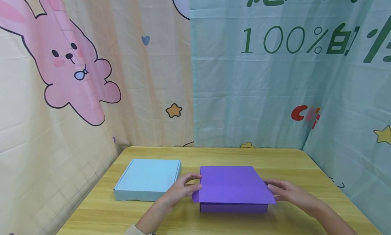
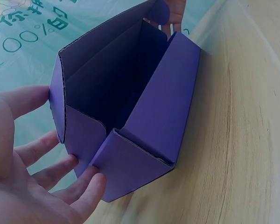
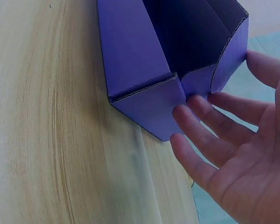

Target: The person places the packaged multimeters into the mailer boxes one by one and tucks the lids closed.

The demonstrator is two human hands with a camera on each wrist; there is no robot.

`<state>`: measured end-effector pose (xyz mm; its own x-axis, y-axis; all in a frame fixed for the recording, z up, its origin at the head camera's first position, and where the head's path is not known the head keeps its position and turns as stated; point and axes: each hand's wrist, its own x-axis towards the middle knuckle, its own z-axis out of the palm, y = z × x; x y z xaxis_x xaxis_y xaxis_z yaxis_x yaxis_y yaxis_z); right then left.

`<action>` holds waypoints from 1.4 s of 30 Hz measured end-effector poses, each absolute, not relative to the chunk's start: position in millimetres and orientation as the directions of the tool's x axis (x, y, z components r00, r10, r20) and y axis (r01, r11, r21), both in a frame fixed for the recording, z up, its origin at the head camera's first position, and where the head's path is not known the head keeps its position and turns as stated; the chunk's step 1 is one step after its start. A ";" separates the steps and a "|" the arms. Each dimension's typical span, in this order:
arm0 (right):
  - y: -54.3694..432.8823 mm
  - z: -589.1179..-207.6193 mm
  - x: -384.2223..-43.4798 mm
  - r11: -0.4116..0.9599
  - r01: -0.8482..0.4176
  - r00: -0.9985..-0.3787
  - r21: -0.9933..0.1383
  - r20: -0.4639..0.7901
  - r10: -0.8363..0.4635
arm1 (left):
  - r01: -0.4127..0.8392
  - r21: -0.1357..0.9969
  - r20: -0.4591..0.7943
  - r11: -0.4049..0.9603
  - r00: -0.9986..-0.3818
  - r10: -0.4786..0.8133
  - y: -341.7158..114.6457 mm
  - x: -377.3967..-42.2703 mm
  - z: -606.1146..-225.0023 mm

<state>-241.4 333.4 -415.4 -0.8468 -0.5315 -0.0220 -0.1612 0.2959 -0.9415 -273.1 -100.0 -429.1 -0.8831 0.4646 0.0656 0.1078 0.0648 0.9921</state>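
A purple cardboard box (image 1: pixel 227 185) stands on the table with its hinged lid partly raised. In the left wrist view its dark inside (image 2: pixel 116 79) shows between lid and front wall. My left hand (image 1: pixel 185 187) is at the box's left side, thumb at the lid's side flap (image 2: pixel 58 105) and spread fingers (image 2: pixel 56 172) touching the side wall. On the opposite side my right hand (image 1: pixel 282 191) has its thumb at the other side flap (image 3: pixel 231 58). Its fingers (image 3: pixel 196 133) reach out along that end wall.
A closed light-blue cardboard box (image 1: pixel 148 177) lies left of the purple one, near my left hand. Both rest on a wood-grain table (image 1: pixel 146 219). Printed curtains (image 1: pixel 244 85) hang behind the table and along its sides.
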 end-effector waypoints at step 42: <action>284.0 -391.4 -261.8 0.606 -0.707 -0.700 -0.365 0.235 -0.675 | 0.105 0.962 -0.023 0.253 -0.890 0.455 -98.8 -260.4 -443.6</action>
